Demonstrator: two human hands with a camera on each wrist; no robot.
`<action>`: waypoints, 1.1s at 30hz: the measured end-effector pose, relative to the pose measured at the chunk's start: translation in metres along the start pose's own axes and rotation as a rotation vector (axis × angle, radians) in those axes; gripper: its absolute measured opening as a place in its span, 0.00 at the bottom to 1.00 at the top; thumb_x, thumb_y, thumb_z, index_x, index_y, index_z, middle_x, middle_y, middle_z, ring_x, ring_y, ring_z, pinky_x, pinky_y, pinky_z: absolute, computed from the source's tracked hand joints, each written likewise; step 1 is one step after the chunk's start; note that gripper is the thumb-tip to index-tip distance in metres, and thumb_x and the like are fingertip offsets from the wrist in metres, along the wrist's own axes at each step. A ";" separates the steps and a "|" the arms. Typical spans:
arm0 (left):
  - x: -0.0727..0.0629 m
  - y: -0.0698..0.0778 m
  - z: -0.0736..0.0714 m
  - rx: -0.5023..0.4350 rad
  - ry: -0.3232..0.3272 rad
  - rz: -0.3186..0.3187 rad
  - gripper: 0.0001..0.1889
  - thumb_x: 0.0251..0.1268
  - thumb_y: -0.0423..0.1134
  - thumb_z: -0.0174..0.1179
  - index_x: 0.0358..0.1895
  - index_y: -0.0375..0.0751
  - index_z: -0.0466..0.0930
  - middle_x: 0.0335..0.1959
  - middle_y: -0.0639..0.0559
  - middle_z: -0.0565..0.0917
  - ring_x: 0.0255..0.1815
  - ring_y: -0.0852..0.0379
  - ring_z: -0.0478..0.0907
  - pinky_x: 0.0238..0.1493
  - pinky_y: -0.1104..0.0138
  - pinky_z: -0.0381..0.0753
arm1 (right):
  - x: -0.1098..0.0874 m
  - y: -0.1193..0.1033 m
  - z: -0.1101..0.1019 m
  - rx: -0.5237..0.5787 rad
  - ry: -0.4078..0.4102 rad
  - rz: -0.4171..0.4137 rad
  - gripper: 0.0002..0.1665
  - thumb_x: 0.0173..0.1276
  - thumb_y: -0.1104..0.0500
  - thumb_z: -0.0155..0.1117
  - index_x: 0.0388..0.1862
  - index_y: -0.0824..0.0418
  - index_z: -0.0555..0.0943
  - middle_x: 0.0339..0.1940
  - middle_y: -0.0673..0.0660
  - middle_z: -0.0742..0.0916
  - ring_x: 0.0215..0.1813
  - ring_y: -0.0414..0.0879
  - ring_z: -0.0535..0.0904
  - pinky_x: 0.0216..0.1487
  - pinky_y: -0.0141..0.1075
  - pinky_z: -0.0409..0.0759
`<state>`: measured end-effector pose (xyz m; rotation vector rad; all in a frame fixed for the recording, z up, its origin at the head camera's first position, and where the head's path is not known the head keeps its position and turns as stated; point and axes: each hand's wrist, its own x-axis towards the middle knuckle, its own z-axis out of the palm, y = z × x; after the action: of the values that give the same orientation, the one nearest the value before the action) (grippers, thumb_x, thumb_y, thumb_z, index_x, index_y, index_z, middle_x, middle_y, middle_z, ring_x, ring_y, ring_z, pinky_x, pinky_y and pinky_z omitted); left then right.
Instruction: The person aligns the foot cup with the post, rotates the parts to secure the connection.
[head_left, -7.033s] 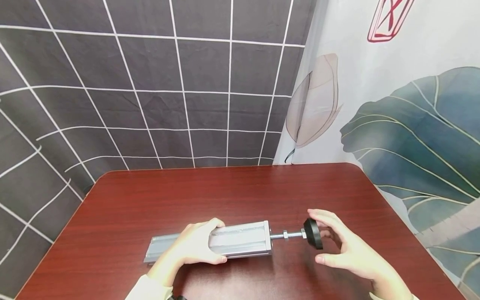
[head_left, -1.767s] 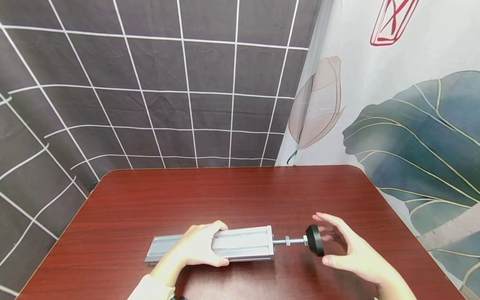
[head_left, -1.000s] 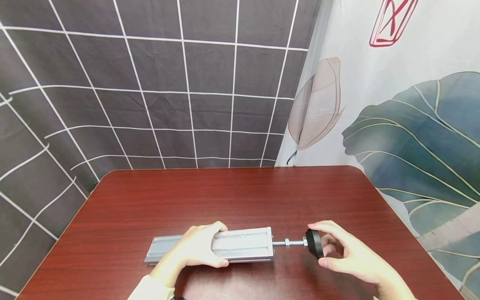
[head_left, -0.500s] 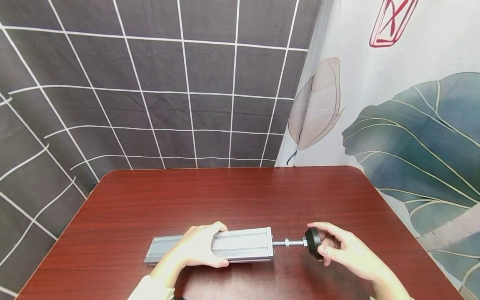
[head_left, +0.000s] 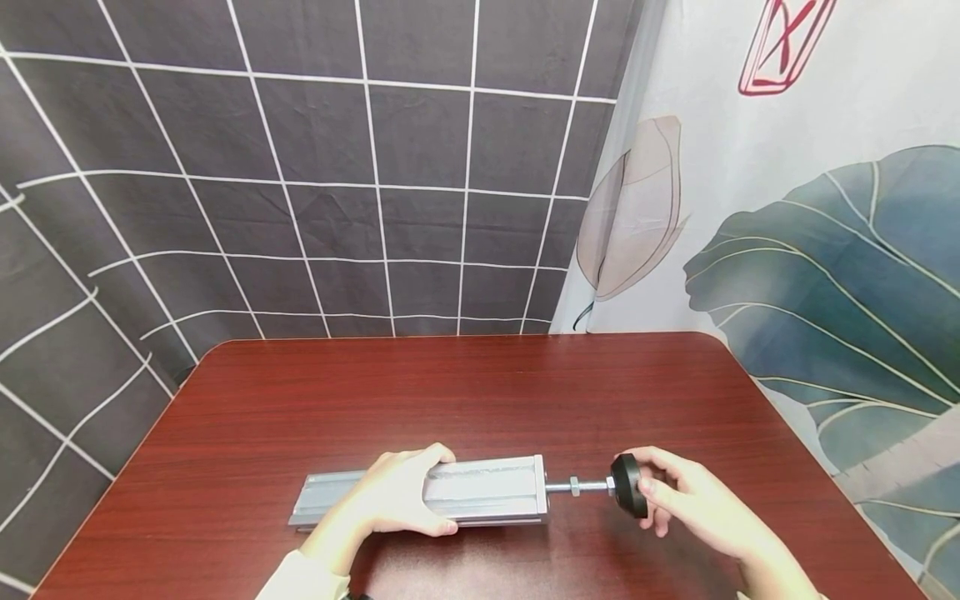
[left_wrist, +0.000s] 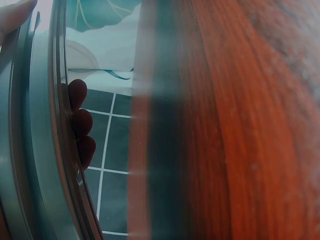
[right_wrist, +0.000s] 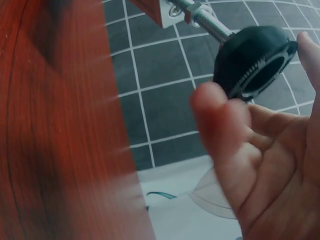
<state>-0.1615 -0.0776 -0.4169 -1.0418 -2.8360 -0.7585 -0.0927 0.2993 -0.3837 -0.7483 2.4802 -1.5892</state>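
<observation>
A silver aluminium profile point(head_left: 487, 490) with a flat end plate lies lengthwise above the table in the head view. My left hand point(head_left: 401, 492) grips it from above, thumb on the near side; in the left wrist view several fingertips point(left_wrist: 82, 124) curl round the profile's far side. From the end plate a threaded rod point(head_left: 558, 487) with nuts runs right to a black round levelling foot point(head_left: 628, 487). My right hand point(head_left: 686, 498) pinches the foot at its rim, thumb on the near side and index finger on top. The right wrist view shows the foot's hollow, ribbed underside point(right_wrist: 265, 75) facing the palm.
The dark red wooden table point(head_left: 450, 392) has rounded far corners. Behind it hangs a grey curtain point(head_left: 300, 208) with a white grid. A white curtain point(head_left: 697, 275) with leaf prints hangs at the right.
The right hand has gone from loosely spread beside the foot to pinching its rim, the thumb moving up across it over the last second. The left hand and profile have stayed put lately.
</observation>
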 end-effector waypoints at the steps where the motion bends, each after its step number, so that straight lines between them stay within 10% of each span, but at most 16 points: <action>1: 0.000 0.000 0.000 -0.001 0.001 -0.002 0.34 0.27 0.61 0.71 0.46 0.56 0.74 0.38 0.65 0.82 0.35 0.65 0.77 0.37 0.62 0.73 | -0.001 0.000 -0.001 -0.019 0.007 -0.001 0.23 0.67 0.70 0.51 0.61 0.63 0.68 0.27 0.51 0.83 0.27 0.46 0.80 0.29 0.36 0.78; 7: -0.001 0.000 0.000 -0.006 0.002 -0.007 0.34 0.27 0.61 0.71 0.46 0.56 0.74 0.37 0.66 0.81 0.34 0.64 0.77 0.35 0.63 0.73 | -0.007 0.001 -0.007 -0.095 0.011 -0.077 0.49 0.53 0.71 0.67 0.72 0.59 0.55 0.61 0.49 0.72 0.49 0.43 0.76 0.47 0.34 0.75; 13: -0.001 0.000 -0.001 -0.003 0.007 -0.001 0.33 0.28 0.61 0.71 0.46 0.56 0.74 0.37 0.65 0.82 0.34 0.64 0.77 0.36 0.63 0.73 | -0.011 0.005 -0.005 -0.127 -0.072 -0.235 0.48 0.53 0.72 0.68 0.70 0.68 0.54 0.69 0.60 0.57 0.56 0.43 0.73 0.52 0.33 0.73; 23: -0.002 0.000 0.000 -0.011 0.001 -0.004 0.33 0.28 0.61 0.71 0.45 0.56 0.74 0.36 0.65 0.81 0.33 0.64 0.76 0.35 0.65 0.73 | -0.007 0.002 0.000 -0.051 -0.052 -0.154 0.39 0.57 0.73 0.65 0.66 0.63 0.62 0.60 0.50 0.68 0.45 0.45 0.79 0.42 0.34 0.77; 33: -0.003 0.000 0.001 -0.008 0.013 0.014 0.33 0.28 0.60 0.71 0.45 0.55 0.74 0.36 0.65 0.81 0.33 0.65 0.77 0.35 0.66 0.74 | -0.006 0.004 0.001 -0.062 0.009 -0.072 0.35 0.59 0.71 0.63 0.66 0.59 0.65 0.27 0.49 0.77 0.27 0.42 0.74 0.26 0.33 0.74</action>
<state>-0.1591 -0.0788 -0.4178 -1.0522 -2.8143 -0.7730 -0.0882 0.3028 -0.3882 -0.8497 2.5470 -1.5479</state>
